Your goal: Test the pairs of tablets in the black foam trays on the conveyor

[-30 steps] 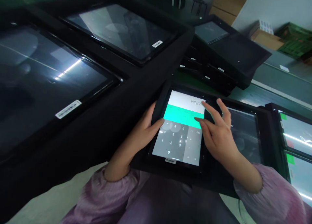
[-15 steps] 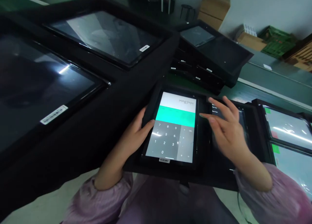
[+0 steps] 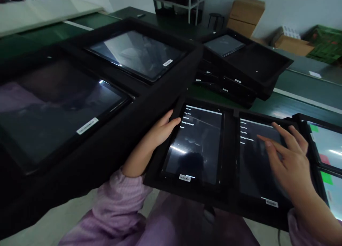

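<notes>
A black foam tray (image 3: 229, 146) lies in front of me with two tablets side by side. The left tablet (image 3: 196, 146) shows a dark screen with a short white menu list. The right tablet (image 3: 256, 160) shows the same kind of menu. My left hand (image 3: 161, 130) grips the tray's left edge, its thumb resting on the left tablet's bezel. My right hand (image 3: 287, 160) hovers over the right tablet with its fingers stretched out, the forefinger tip near the menu lines.
A big black tray (image 3: 88, 107) with two large dark screens fills the left. A stack of black trays (image 3: 240, 71) stands behind. Lit screens (image 3: 324, 149) lie at the right edge. Cardboard boxes (image 3: 245, 12) and a green crate (image 3: 324, 42) sit far back.
The left tablet's calculator screen has given way to a dark menu. My right hand has moved from the left tablet rightwards over the right tablet. The view has shifted up.
</notes>
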Demonstrator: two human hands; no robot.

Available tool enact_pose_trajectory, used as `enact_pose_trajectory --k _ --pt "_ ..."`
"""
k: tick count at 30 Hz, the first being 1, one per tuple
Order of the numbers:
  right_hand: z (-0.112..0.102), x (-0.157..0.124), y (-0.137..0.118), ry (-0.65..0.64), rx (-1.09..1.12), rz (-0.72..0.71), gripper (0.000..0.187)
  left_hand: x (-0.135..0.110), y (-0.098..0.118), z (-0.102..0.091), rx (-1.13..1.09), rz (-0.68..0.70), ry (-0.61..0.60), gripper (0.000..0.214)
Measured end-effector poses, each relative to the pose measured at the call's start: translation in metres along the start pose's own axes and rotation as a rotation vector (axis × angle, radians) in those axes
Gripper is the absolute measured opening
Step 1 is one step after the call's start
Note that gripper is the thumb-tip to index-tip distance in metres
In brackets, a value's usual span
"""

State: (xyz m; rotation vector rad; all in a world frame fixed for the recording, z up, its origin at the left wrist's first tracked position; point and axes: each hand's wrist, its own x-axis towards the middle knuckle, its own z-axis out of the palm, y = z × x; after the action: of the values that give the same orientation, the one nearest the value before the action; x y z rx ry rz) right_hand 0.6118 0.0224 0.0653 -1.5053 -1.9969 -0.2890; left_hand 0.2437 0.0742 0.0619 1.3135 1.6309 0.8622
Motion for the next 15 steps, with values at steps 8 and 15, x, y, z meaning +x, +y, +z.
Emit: enact_pose_trajectory --k 8,15 --pt "-0.019 0.0 -0.01 -0.021 0.104 0.12 0.034 0.03 0.008 0.011 -0.057 0.056 -0.028 0.063" --pt "-0.026 0.003 -0.013 -0.008 0.149 0.153 0.032 0.025 0.013 0.012 -0.11 -0.051 0.019 0.061"
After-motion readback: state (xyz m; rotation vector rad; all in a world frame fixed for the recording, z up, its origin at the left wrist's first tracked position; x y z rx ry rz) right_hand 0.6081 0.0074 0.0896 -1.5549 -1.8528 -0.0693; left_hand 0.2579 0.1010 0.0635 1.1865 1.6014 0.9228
